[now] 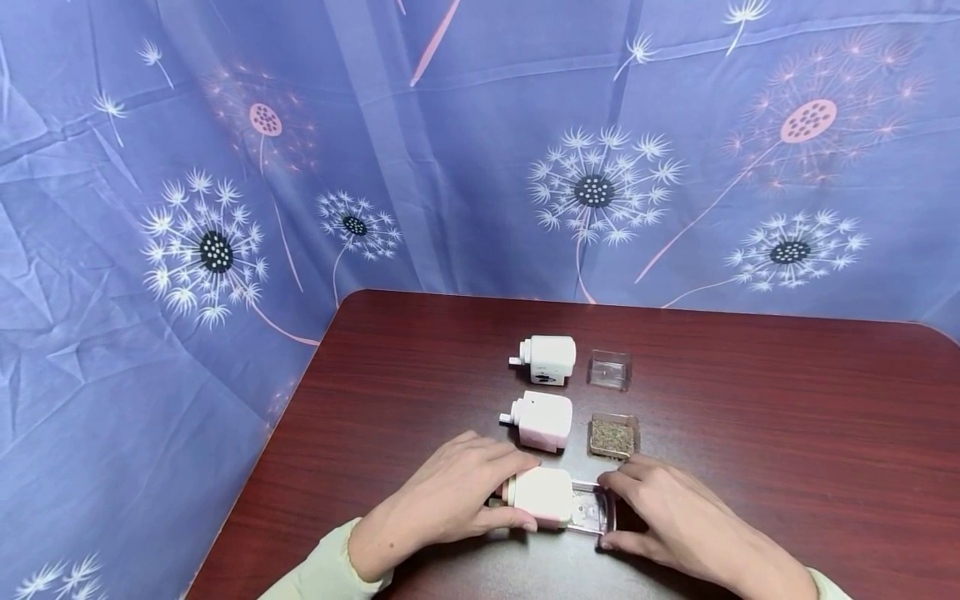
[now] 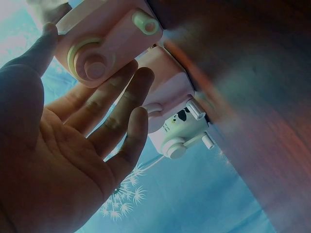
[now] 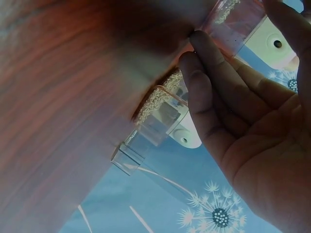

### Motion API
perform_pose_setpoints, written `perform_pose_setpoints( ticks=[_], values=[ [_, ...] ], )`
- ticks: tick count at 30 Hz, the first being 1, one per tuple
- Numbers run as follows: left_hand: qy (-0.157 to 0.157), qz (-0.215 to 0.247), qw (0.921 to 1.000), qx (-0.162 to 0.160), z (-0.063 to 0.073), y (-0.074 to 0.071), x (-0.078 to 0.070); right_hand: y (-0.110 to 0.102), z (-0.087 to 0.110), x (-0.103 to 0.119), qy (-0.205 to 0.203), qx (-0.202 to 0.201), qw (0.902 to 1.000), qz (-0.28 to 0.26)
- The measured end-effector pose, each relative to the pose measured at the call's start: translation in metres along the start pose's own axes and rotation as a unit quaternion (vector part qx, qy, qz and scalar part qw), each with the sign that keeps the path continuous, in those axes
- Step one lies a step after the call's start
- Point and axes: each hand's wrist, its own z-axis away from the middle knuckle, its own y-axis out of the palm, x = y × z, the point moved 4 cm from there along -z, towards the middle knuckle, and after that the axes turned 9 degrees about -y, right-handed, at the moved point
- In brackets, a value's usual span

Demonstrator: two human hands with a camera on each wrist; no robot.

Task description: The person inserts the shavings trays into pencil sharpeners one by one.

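The nearest crank pencil sharpener [image 1: 543,497], cream on top and pinkish below, lies between my hands. My left hand [image 1: 453,487] grips its crank end, the thumb on the near side and fingers on the far side. A clear shavings drawer [image 1: 589,510] sticks out of the sharpener's right side. Around that drawer's outer end, my right hand [image 1: 669,515] holds it between thumb and fingers. The right wrist view shows some pale shavings [image 3: 227,10] inside the drawer. In the left wrist view, the crank knob [image 2: 95,69] faces the left palm.
Beyond the hands lie a pink-white sharpener [image 1: 545,419] and a white one [image 1: 551,358] in a column. To their right are a clear drawer [image 1: 613,436] full of shavings and a drawer [image 1: 609,370] without shavings. Dandelion-printed cloth [image 1: 465,183] hangs behind the table [image 1: 787,400].
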Motion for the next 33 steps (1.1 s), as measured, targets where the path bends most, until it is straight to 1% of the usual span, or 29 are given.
perform_pose_setpoints(
  ticks=[15,21,24,33],
  values=[
    [0.006,-0.002,1.0,-0.005,0.0,0.001,0.001,0.003,-0.004,0.002,-0.019,-0.005,0.9998,0.008],
    [-0.001,0.0,1.0,0.0,0.0,0.001,0.001,0.003,-0.006,0.004,-0.024,-0.011,0.9996,0.013],
    [-0.002,0.003,1.0,0.0,0.0,0.001,0.001,0.003,-0.007,0.004,-0.023,-0.009,0.9996,0.012],
    [-0.002,0.001,1.0,0.0,0.0,0.001,0.001,0.004,-0.012,0.004,-0.005,0.013,0.9999,0.004]
  ],
)
